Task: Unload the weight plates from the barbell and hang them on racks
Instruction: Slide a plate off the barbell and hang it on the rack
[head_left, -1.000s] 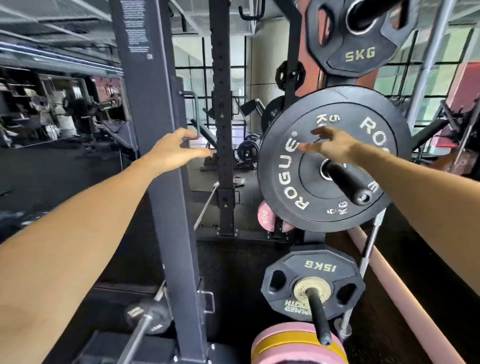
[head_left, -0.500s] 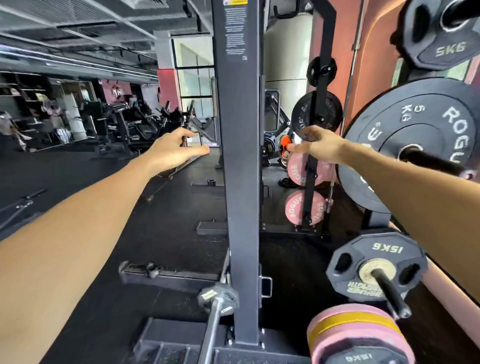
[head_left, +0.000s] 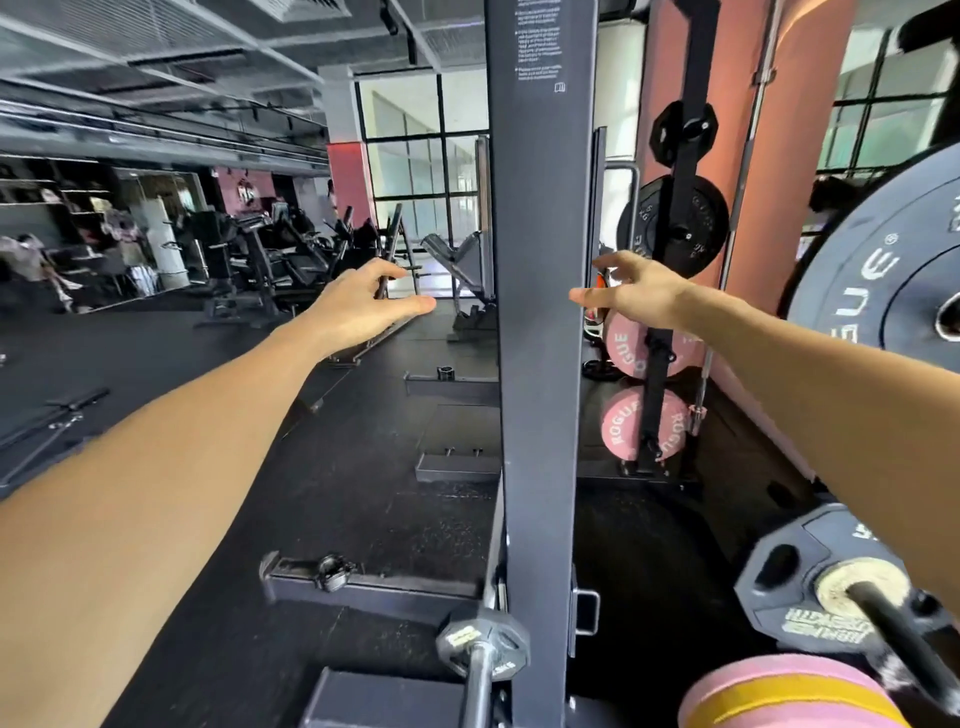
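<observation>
Left hand (head_left: 363, 306): open, holds nothing, centre of frame.
Right hand (head_left: 636, 296): open, empty.
Rogue plate (head_left: 883, 291): right edge; probably heavy, stiff; take its rim with both hands.

Bright daylight enters through the tall black-framed glass windows (head_left: 423, 156) at the far end, blown out white; left interior dim; edges bowed and softly blurred.

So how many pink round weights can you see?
3. Two pink Rogue plates hang on the far rack behind the post, an upper one and a lower one. A third pink plate sits bottom right, partly cut off. More may be hidden.
</observation>
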